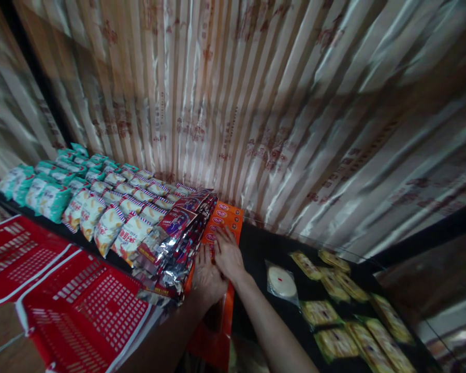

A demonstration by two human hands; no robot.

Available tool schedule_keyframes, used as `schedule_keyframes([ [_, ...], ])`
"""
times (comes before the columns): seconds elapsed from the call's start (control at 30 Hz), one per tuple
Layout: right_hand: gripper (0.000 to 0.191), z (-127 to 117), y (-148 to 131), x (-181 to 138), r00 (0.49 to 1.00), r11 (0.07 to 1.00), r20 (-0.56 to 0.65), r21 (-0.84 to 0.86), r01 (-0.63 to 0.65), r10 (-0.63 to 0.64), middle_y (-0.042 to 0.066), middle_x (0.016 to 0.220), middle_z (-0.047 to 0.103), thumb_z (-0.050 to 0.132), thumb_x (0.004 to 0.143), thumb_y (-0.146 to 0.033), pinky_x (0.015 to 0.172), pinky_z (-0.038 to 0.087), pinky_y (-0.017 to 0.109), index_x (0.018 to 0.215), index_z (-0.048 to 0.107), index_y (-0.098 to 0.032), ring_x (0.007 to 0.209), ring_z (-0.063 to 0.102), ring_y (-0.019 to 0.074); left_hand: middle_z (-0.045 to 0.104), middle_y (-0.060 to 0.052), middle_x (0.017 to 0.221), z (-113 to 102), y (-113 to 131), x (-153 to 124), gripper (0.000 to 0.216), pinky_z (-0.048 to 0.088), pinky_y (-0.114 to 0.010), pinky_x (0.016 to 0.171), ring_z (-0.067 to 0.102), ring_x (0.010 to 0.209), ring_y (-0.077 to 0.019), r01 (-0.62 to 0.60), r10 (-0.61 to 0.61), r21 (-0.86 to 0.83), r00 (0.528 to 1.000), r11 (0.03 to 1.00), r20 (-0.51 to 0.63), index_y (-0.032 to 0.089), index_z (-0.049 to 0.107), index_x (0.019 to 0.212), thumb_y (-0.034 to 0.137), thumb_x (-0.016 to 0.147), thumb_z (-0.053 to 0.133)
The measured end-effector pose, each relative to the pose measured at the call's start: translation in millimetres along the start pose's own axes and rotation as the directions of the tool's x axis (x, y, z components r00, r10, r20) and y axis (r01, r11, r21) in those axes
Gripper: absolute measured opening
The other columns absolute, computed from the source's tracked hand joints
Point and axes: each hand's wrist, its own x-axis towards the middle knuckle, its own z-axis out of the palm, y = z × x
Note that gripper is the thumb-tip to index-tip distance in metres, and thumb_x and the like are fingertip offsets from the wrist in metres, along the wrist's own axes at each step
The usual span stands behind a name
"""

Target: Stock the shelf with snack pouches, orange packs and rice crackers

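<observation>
A long orange printed strip or flat packet (233,223) with repeated oval logos lies across the dark shelf. Both of my hands rest on it. My left hand (207,274) is laid flat near its left edge, fingers stretched forward, beside the pile of dark purple and silver packets (178,233). Just to the right and a little farther forward, my right hand (229,255) presses on the strip with its fingers extended. My hands and forearms cover part of the strip. Neither hand appears to grip anything.
White-and-orange snack bags (132,235) and teal bags (54,199) stand in rows at left. Red baskets (89,305) sit in front of them. On the right lie a round white packaged item (281,282) and several yellowish packets (336,342). A pleated curtain (256,103) hangs behind.
</observation>
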Motion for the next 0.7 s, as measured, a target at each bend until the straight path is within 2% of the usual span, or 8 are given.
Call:
schedule_keyframes([
  [0.17, 0.033, 19.2, 26.1, 35.2, 0.991, 0.995, 0.128, 0.1, 0.011, -0.024, 0.007, 0.109, 0.069, 0.05, 0.073, -0.02, 0.112, 0.022, 0.043, 0.099, 0.071, -0.02, 0.127, 0.043, 0.0233, 0.049, -0.014, 0.134, -5.9, 2.0, 0.0, 0.053, 0.029, -0.048, 0.106, 0.038, 0.128, -0.0333, 0.022, -0.022, -0.091, 1.0, 0.996, 0.002, 0.017, 0.056, 0.123, 0.047, 0.08, 0.049],
  [0.23, 0.031, 22.6, 30.8, 40.1, 0.98, 0.997, 0.192, 0.064, 0.032, -0.044, 0.007, 0.105, 0.071, 0.051, 0.073, -0.02, 0.111, 0.022, 0.042, 0.095, 0.072, -0.021, 0.124, 0.047, 0.0231, 0.05, -0.014, 0.133, -7.7, 2.6, -0.1, 0.048, 0.03, -0.049, 0.106, 0.04, 0.127, -0.0335, 0.013, -0.014, -0.109, 1.0, 0.994, -0.012, 0.019, 0.059, 0.119, 0.046, 0.08, 0.049],
  [0.33, 0.034, 21.4, 26.1, 43.6, 0.951, 0.991, 0.307, -0.133, 0.011, 0.03, 0.005, 0.115, 0.067, 0.048, 0.077, -0.022, 0.11, 0.022, 0.042, 0.104, 0.069, -0.023, 0.127, 0.044, 0.0224, 0.052, -0.014, 0.131, -8.2, 3.4, -0.2, 0.044, 0.031, -0.05, 0.104, 0.041, 0.126, -0.0337, 0.008, -0.011, -0.108, 0.999, 0.994, -0.034, 0.018, 0.061, 0.113, 0.042, 0.078, 0.053],
  [0.47, 0.045, 14.9, 9.3, 45.2, 0.902, 0.919, 0.38, -0.392, -0.046, 0.207, 0.002, 0.14, 0.047, 0.042, 0.083, -0.028, 0.107, 0.024, 0.052, 0.126, 0.054, -0.026, 0.136, 0.025, 0.0271, 0.053, -0.015, 0.128, -8.3, 4.4, -0.5, 0.043, 0.032, -0.049, 0.103, 0.041, 0.125, -0.0332, -0.003, -0.004, -0.099, 0.997, 0.995, -0.071, 0.015, 0.062, 0.11, 0.038, 0.075, 0.057],
  [0.53, 0.046, 12.9, 4.1, 45.4, 0.893, 0.902, 0.383, -0.428, -0.052, 0.234, 0.002, 0.144, 0.041, 0.039, 0.085, -0.028, 0.106, 0.024, 0.054, 0.129, 0.051, -0.026, 0.138, 0.021, 0.0288, 0.053, -0.016, 0.128, -8.7, 4.6, -0.7, 0.042, 0.032, -0.049, 0.103, 0.041, 0.125, -0.0331, -0.016, 0.009, -0.097, 0.997, 0.995, -0.079, 0.014, 0.062, 0.11, 0.037, 0.074, 0.057],
  [0.7, 0.044, 12.8, 8.0, 43.9, 0.919, 0.93, 0.35, -0.366, -0.041, 0.179, 0.005, 0.14, 0.046, 0.036, 0.087, -0.024, 0.111, 0.02, 0.047, 0.128, 0.053, -0.02, 0.137, 0.026, 0.0245, 0.052, -0.015, 0.13, -8.2, 4.9, -1.5, 0.039, 0.031, -0.049, 0.104, 0.04, 0.126, -0.0337, -0.006, -0.003, -0.115, 0.996, 0.993, -0.084, 0.015, 0.064, 0.107, 0.036, 0.075, 0.057],
])
